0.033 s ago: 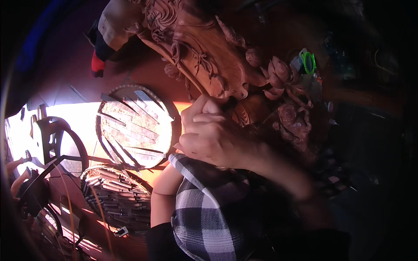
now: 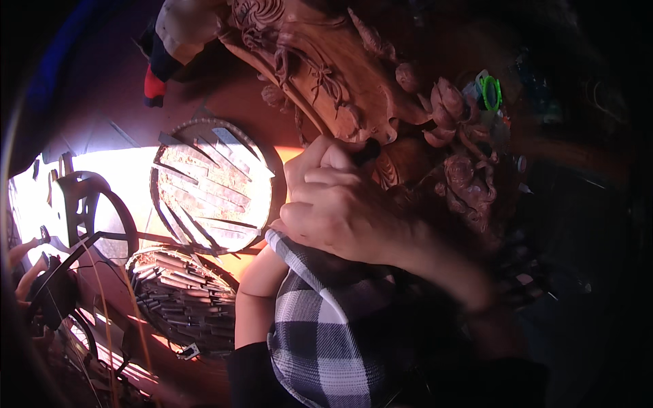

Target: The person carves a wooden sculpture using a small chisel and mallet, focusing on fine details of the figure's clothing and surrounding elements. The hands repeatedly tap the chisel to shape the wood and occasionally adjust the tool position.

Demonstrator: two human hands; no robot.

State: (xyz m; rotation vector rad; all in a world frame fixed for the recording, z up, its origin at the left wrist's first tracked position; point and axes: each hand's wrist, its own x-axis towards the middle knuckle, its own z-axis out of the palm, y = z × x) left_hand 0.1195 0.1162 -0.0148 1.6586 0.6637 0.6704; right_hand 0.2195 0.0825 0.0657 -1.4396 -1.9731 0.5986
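My right hand [image 2: 333,204] is closed in a fist at mid-view, its forearm coming in from the lower right. A dark rounded end [image 2: 368,152] shows beside its knuckles; the rest of that object is hidden. My left forearm [image 2: 257,299] rises from below, and my left hand is mostly covered by the right hand and by black-and-white checked cloth [image 2: 320,319]. Just beyond my fist lies a large reddish-brown wood carving [image 2: 360,81], with carved lotus flowers [image 2: 447,109] and a smooth, leaf-like surface.
Left of my hands, a round woven tray [image 2: 158,211] holds several flat metal blades in sunlight. Below it, a basket [image 2: 132,262] is packed with wooden-handled tools. A dark curved frame [image 2: 119,204] stands further left. A bright green ring [image 2: 490,93] is beyond the carving.
The carving appears slightly further right and higher, and the tray and basket slightly higher. My fist is a little higher, still closed. The dark rounded end shows more clearly.
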